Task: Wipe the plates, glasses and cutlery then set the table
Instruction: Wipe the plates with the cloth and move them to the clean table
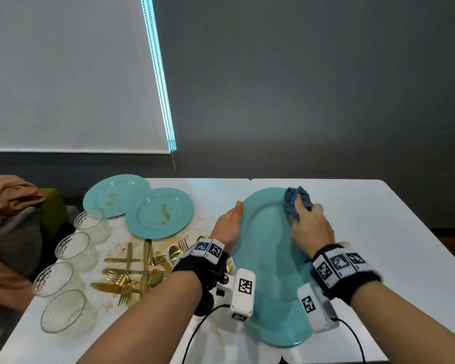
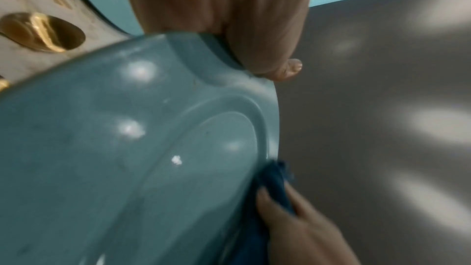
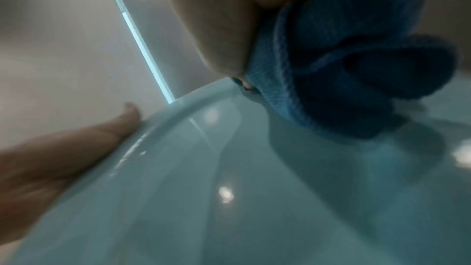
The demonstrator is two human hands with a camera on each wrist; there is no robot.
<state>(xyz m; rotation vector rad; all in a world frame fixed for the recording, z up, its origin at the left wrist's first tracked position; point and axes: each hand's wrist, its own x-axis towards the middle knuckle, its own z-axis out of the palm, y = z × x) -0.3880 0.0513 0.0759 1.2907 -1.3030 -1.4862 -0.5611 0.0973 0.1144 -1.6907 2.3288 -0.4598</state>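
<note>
While steadying plate [image 1: 268, 258] by rim for wiping | left hand [image 1: 227, 223] grip: holding plate | right hand [image 1: 310, 224] grip: clutching cloth [image 1: 296, 202] against plate's far edge

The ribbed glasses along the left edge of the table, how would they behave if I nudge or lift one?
The glasses look squat and wide, so they would probably slide rather than tip. The ribbed walls should give fingers some hold. They stand close to the edge of the table, and clear glass likely breaks if knocked off.

I see two plates [image 1: 139, 206] far left on the worktop [image 1: 378, 211], cutlery [image 1: 134, 269] before them, glasses [image 1: 71, 269] leftmost.
</note>
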